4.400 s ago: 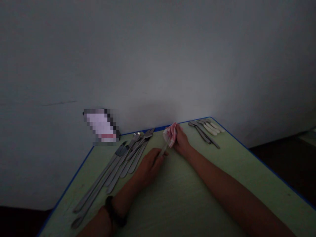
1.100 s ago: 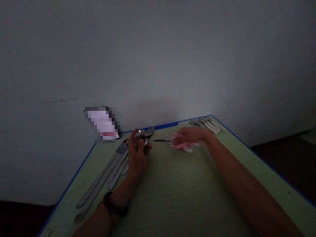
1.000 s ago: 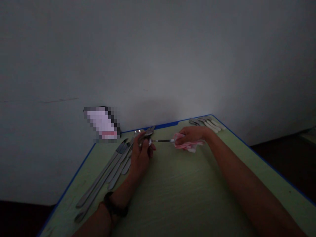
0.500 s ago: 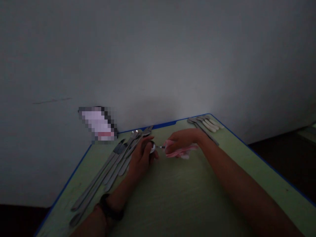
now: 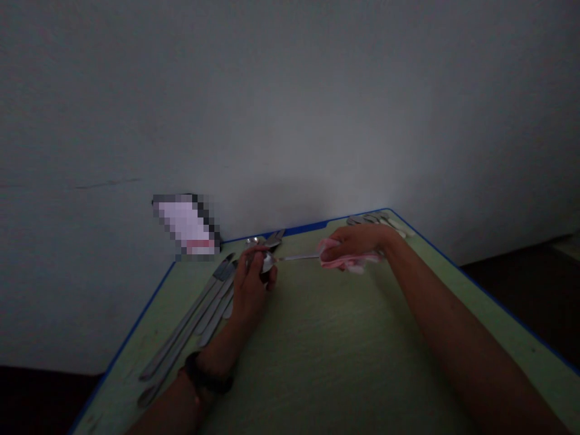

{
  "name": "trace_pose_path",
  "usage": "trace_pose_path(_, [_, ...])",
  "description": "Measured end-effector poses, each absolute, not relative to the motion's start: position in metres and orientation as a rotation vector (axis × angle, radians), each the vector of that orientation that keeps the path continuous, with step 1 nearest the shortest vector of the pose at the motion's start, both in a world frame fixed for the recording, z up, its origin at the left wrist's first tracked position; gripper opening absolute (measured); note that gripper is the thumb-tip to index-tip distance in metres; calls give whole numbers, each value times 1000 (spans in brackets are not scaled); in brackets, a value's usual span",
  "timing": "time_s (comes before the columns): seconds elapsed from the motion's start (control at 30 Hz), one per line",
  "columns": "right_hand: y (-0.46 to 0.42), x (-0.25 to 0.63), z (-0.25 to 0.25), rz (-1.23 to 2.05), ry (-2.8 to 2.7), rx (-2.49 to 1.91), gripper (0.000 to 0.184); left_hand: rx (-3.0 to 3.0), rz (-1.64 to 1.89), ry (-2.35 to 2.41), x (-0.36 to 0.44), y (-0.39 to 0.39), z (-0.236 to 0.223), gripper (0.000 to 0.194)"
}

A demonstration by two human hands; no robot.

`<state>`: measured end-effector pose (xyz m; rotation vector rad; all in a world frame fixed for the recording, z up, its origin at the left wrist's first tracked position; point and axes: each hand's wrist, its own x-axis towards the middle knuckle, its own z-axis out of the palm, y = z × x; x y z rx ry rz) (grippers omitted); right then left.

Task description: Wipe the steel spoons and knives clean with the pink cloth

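Note:
My left hand (image 5: pixel 254 284) is closed round the bowl end of a metal spoon (image 5: pixel 290 258), held just above the green table (image 5: pixel 326 350). The spoon's handle runs right into a pink and white cloth (image 5: pixel 347 261), which my right hand (image 5: pixel 357 241) pinches round the handle's far part. Both hands hover near the table's far edge. A dark band sits on my left wrist.
A row of long metal knives and spoons (image 5: pixel 199 314) lies along the table's left side. A small group of spoons, some white-handled (image 5: pixel 389 222), lies at the far right corner behind my right hand. A blurred-out object (image 5: pixel 186 226) leans at the wall. The table has a blue rim.
Half a second ago the cloth sat close to my left hand; now my right hand has drawn it rightward along the handle, baring more of the spoon. Earlier the same to-and-fro showed.

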<state>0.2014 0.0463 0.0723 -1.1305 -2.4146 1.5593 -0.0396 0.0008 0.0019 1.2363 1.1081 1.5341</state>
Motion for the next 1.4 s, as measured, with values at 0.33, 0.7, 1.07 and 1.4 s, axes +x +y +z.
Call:
trace_pose_path(0.33, [36,160,71,1166,-2751,-1208,30,1366,1259,1298,-32,-10,1,29])
trace_pose_path(0.7, [41,159,65,1248,-2651,-1025,34,1245,1306,943,-27,-13,2,30])
trace_pose_path(1.07, [43,179,68,1571,-2417,-1007,27,1246,1486,1133,-32,-4,2,40])
trace_pose_path(1.4, [46,181,64,1468,-2529,-1069,28,1229,1499,1165,-30,-2,3,39])
